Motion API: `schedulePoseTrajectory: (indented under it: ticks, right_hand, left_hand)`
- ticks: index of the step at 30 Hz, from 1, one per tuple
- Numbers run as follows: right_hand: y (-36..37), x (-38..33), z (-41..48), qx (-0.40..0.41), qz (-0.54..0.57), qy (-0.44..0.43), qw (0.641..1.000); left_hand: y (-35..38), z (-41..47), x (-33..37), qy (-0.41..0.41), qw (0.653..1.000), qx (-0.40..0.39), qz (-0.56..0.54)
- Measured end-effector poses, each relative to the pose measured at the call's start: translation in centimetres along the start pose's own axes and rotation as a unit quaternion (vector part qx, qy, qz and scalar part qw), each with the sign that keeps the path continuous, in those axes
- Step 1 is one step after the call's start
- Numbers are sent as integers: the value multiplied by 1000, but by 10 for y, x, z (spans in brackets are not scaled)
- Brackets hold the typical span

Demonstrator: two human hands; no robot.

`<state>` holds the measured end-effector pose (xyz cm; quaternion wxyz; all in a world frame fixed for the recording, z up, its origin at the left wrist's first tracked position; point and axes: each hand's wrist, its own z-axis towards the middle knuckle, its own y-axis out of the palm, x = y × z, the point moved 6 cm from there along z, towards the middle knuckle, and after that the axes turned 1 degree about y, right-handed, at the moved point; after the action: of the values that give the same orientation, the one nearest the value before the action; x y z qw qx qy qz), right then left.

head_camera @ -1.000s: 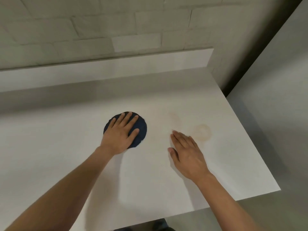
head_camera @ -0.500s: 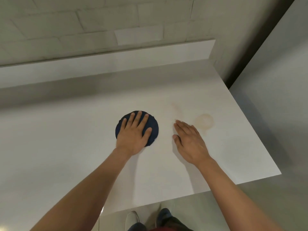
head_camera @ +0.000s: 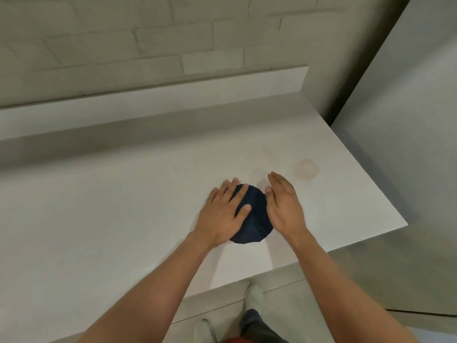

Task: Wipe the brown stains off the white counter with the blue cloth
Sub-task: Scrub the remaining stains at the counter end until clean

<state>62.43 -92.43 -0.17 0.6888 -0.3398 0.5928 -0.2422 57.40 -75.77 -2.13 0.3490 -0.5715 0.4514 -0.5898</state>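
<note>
Your left hand [head_camera: 223,214] lies flat and spread on the blue cloth [head_camera: 254,216], your right hand [head_camera: 284,206] open, seemingly touching its edge; next, slide to the brown ring stain [head_camera: 306,168].

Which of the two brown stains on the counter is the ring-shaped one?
The ring-shaped stain is the one farther right, nearer the counter's right edge, beyond the right hand. The other, a faint streak, lies to its left.
</note>
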Motion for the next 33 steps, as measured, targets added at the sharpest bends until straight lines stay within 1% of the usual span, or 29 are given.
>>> schedulePoseTrajectory:
  ticks: [2,4,6,8,9,11,17,21,25,28,33]
  right_hand:
    - [9,-17,-9,10,-41,-35,999]
    - [27,-36,-16,-8,-89,-72,993]
    - [54,-49,-22,-59,-131,-76,987]
    - [80,-51,-28,-113,-193,-63,973]
    - [88,-49,-30,-122,-226,-63,964]
    - [93,-45,-35,-117,-264,-66,955]
    - [69,-12,-67,-81,-260,-45,961]
    - [36,28,-55,-84,-256,25,963]
    - [30,35,-31,-85,-251,73,961]
    - [36,25,-35,-87,-248,65,963]
    - [40,23,-72,-96,-240,-12,966]
  left_hand:
    - [-18,-9,-27,-46,998,37,-27]
    - [-30,-18,-52,-72,995,57,-31]
    - [-36,-25,-69,-79,994,70,-23]
    - [-36,-27,-76,-76,994,76,-12]
    - [-34,-26,-78,-74,994,75,-7]
    - [-29,-23,-79,-68,995,71,-3]
    - [-12,-14,-73,-46,998,45,4]
    - [1,-15,-79,-39,997,28,62]
    - [3,-12,-80,-44,996,33,72]
    - [2,-14,-78,-43,996,36,73]
    - [2,-14,-77,-43,995,46,75]
